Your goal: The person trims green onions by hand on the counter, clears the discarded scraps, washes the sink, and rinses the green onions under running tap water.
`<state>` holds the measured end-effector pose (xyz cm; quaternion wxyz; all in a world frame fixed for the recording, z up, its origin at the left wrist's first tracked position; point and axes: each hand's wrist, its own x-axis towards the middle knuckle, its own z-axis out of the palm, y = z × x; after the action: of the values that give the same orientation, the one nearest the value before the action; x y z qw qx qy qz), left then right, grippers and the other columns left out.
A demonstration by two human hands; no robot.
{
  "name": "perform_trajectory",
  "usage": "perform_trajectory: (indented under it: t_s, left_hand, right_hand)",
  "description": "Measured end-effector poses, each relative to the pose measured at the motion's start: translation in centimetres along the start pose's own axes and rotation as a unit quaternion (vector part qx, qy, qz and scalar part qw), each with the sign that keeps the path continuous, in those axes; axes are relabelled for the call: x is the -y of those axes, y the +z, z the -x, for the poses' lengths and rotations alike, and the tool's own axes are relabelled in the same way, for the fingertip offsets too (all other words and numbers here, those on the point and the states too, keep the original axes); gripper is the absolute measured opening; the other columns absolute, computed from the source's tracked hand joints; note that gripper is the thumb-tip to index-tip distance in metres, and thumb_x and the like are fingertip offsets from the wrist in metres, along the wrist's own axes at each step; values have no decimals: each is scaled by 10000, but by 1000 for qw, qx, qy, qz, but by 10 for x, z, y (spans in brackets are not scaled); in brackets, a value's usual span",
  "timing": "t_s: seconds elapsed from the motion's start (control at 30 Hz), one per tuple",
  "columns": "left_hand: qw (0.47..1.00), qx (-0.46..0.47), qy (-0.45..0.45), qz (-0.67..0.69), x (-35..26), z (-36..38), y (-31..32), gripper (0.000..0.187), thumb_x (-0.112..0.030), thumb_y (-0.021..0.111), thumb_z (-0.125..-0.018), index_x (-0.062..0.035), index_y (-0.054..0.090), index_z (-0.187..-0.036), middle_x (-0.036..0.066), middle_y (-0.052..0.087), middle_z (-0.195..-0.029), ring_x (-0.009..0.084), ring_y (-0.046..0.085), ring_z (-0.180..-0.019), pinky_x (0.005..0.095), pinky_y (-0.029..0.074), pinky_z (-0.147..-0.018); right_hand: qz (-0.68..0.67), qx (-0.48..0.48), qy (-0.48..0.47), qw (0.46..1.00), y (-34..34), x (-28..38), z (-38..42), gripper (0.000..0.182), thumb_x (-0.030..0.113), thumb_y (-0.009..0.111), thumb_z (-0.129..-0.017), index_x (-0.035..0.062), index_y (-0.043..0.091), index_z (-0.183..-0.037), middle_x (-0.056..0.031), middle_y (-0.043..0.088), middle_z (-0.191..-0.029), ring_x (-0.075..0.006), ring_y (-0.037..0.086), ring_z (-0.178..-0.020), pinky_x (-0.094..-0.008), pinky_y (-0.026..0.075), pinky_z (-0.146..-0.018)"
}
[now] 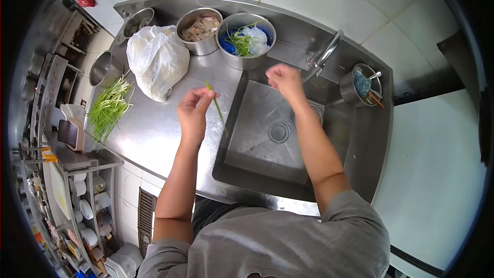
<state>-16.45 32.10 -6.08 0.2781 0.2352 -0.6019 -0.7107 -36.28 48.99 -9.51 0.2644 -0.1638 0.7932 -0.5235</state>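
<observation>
My left hand pinches a thin green chive stalk between thumb and fingers, near the left edge of the sink. The stalk hangs down past the fingers. Over the back of the steel sink, my right hand is closed, and whatever it may hold is hidden. Just behind that hand stands a metal pot lined with a blue and white bag, with green scraps on top. A bunch of chives with pale ends lies at the counter's left edge.
A full white plastic bag rests on the counter. Beside it are a pot of shrimp-like pieces and an empty-looking metal container. The faucet arches at the sink's back; a utensil pot stands in the right corner.
</observation>
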Motion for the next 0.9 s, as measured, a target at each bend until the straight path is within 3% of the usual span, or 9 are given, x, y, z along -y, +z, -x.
perform_trajectory:
  t_s: [0.03,0.17,0.23,0.3,0.37,0.5,0.67,0.73,0.9]
  left_hand:
    - [1000,6,-4,-28,3,6,-6,99,-58,634,-856,13,618,-922,85,654,-868,146,616,-848,281,445,-851]
    - [994,22,-29,-102,22,31,-26,90,-56,651,-840,8,621,-896,79,661,-840,137,616,-825,267,452,-817]
    - [993,24,-49,-103,29,44,-25,82,-51,650,-839,8,619,-887,74,660,-831,132,614,-813,263,452,-806]
    - [994,12,-76,-80,32,57,-29,74,-47,648,-840,7,617,-879,69,659,-822,127,611,-801,260,454,-793]
    - [991,16,-90,-99,35,65,-33,66,-50,646,-843,5,618,-868,65,657,-816,119,608,-793,255,458,-775]
    - [987,21,-86,-134,21,70,-43,79,-60,650,-840,11,619,-857,64,660,-802,115,607,-788,253,462,-770]
    - [973,34,-58,-220,-3,64,-85,98,-62,636,-855,21,601,-893,71,645,-825,138,617,-799,273,476,-762]
    - [958,42,-19,-282,-10,61,-108,91,-69,647,-834,13,628,-865,71,650,-794,139,615,-767,271,479,-715]
    - [834,26,93,-543,-43,44,-207,82,-70,670,-743,-69,666,-825,113,640,-723,277,574,-648,379,471,-637]
  right_hand:
    - [-105,30,102,989,-4,-32,-1,117,48,595,-834,32,642,-940,-145,643,-992,-180,631,-848,-301,511,-767]
    - [-478,-3,115,871,-39,-125,-10,277,-48,516,-812,50,575,-1064,-131,633,-977,-183,611,-815,-312,495,-721]
    - [-378,-189,99,901,-75,-169,-36,354,-64,566,-765,50,546,-1100,-136,602,-1042,-196,598,-907,-323,484,-777]
    - [-139,-421,46,895,-85,-159,-50,364,-51,571,-754,37,556,-1107,-109,587,-1022,-233,604,-934,-338,500,-802]
    - [-161,-368,1,916,-101,-187,-77,370,-40,590,-737,38,543,-1096,-97,569,-964,-230,599,-900,-363,499,-784]
    - [-319,-265,104,904,-121,-164,-71,359,-54,589,-723,57,492,-1050,-116,567,-951,-258,583,-910,-377,496,-778]
    - [-550,-185,76,811,-144,-192,-63,450,-105,551,-730,61,441,-1133,-125,562,-932,-272,589,-847,-395,510,-747]
    - [-579,-191,52,791,-135,-179,-46,433,-85,560,-750,54,442,-1143,-145,559,-989,-279,581,-878,-397,508,-759]
    - [-437,-194,164,863,-74,-184,-11,407,71,570,-834,63,466,-1228,-110,574,-1071,-244,573,-908,-383,476,-829]
